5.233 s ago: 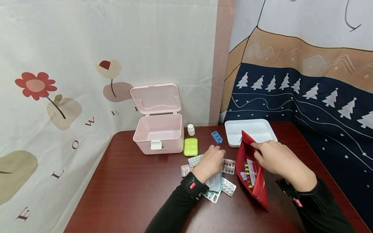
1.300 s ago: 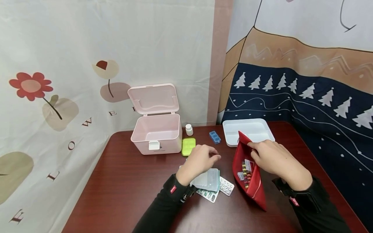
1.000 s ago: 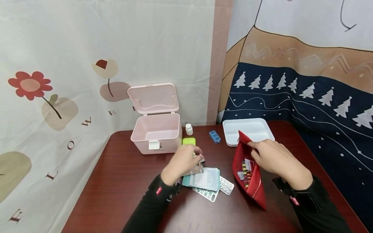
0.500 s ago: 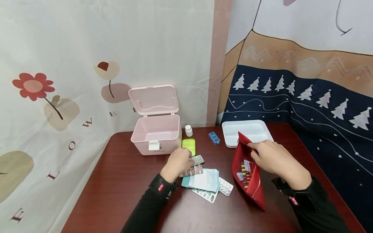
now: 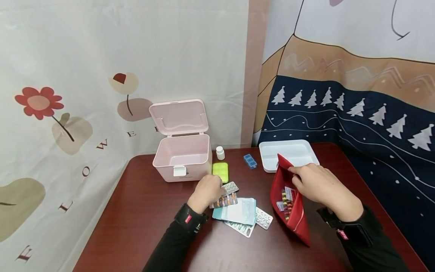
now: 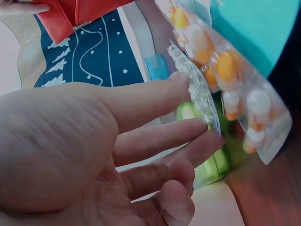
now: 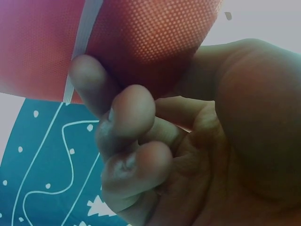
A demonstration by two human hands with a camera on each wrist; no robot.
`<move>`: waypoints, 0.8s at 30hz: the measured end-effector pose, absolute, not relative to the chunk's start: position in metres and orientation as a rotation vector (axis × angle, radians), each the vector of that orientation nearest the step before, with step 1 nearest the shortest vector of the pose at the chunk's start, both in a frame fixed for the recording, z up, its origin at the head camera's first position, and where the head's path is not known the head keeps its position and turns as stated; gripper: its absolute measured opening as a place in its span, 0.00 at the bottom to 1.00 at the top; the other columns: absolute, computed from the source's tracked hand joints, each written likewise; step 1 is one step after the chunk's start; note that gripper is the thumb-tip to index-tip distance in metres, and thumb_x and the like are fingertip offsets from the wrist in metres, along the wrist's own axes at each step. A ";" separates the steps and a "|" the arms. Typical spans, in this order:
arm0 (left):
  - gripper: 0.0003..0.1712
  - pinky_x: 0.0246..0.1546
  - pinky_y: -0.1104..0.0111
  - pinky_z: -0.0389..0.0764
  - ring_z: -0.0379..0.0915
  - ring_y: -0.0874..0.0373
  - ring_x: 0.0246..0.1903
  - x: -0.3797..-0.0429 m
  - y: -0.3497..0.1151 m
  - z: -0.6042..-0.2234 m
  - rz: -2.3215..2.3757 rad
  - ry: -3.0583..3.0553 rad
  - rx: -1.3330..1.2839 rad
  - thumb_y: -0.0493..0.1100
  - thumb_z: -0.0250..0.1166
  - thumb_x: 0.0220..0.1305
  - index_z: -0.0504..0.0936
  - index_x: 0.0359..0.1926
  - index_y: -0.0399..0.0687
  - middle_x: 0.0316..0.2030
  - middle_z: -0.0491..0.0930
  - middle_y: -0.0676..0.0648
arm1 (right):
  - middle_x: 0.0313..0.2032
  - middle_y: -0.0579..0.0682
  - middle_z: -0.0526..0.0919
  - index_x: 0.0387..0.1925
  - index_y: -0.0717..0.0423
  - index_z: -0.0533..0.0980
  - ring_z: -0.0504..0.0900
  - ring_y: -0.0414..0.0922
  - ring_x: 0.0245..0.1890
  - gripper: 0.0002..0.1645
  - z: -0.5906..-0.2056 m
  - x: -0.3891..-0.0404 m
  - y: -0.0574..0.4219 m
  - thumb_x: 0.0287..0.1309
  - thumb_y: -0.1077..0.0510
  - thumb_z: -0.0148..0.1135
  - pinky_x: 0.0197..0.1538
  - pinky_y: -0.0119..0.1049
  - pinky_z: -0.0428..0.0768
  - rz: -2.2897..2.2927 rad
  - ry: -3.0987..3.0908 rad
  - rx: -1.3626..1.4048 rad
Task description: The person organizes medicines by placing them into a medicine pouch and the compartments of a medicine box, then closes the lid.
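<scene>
Silver blister (image 5: 231, 187) pinched between thumb and nearly straight fingers of left hand (image 5: 205, 192), near green case (image 5: 220, 171). Red pouch (image 5: 300, 220), well to the right, gripped at rim by right hand (image 5: 319, 187), fingers curled.

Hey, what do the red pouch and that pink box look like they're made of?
Red pouch: probably matte woven fabric, from the gridlike dotted texture in the right wrist view. Pink box: likely smooth, low-gloss plastic, given its moulded lid.

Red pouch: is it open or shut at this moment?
Open: the right hand pinches one edge of the red pouch, its mouth gapes, and capsules show inside.
</scene>
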State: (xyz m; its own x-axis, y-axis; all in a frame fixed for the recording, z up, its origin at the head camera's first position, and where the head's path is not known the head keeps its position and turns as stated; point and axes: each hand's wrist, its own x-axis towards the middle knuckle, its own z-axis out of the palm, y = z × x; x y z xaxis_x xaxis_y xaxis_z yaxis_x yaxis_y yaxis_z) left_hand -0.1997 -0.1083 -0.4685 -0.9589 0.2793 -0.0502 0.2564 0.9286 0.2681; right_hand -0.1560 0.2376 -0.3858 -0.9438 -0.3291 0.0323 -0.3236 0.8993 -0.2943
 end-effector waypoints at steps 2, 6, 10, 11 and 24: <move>0.28 0.25 0.61 0.72 0.71 0.57 0.24 -0.202 -0.110 -0.474 0.426 3.008 0.456 0.46 0.78 0.67 0.75 0.14 0.53 0.18 0.72 0.53 | 0.43 0.58 0.90 0.65 0.62 0.84 0.70 0.41 0.22 0.24 -0.386 -0.156 0.238 0.72 0.60 0.63 0.24 0.36 0.70 -0.469 3.042 -0.523; 0.20 0.30 0.58 0.78 0.76 0.55 0.28 -0.203 -0.111 -0.473 0.475 3.010 0.503 0.45 0.78 0.67 0.82 0.19 0.50 0.23 0.79 0.51 | 0.45 0.60 0.90 0.65 0.62 0.84 0.70 0.42 0.23 0.24 -0.387 -0.155 0.238 0.72 0.60 0.63 0.25 0.36 0.70 -0.464 3.046 -0.526; 0.06 0.40 0.59 0.84 0.83 0.53 0.37 -0.203 -0.110 -0.468 0.559 2.964 0.484 0.43 0.75 0.70 0.93 0.35 0.48 0.34 0.89 0.49 | 0.45 0.60 0.90 0.65 0.63 0.84 0.70 0.42 0.24 0.24 -0.386 -0.155 0.238 0.71 0.60 0.64 0.25 0.36 0.70 -0.459 3.047 -0.526; 0.05 0.41 0.60 0.84 0.83 0.54 0.37 -0.203 -0.110 -0.467 0.594 2.947 0.478 0.43 0.74 0.71 0.94 0.39 0.49 0.36 0.90 0.50 | 0.45 0.60 0.90 0.65 0.62 0.84 0.71 0.42 0.24 0.24 -0.386 -0.155 0.238 0.71 0.60 0.64 0.25 0.36 0.70 -0.459 3.047 -0.528; 0.07 0.33 0.68 0.74 0.74 0.61 0.30 -0.199 -0.097 -0.451 1.078 2.838 0.391 0.43 0.69 0.69 0.94 0.38 0.52 0.31 0.87 0.55 | 0.45 0.60 0.91 0.64 0.62 0.84 0.70 0.42 0.23 0.24 -0.387 -0.156 0.238 0.71 0.60 0.63 0.25 0.37 0.69 -0.459 3.058 -0.549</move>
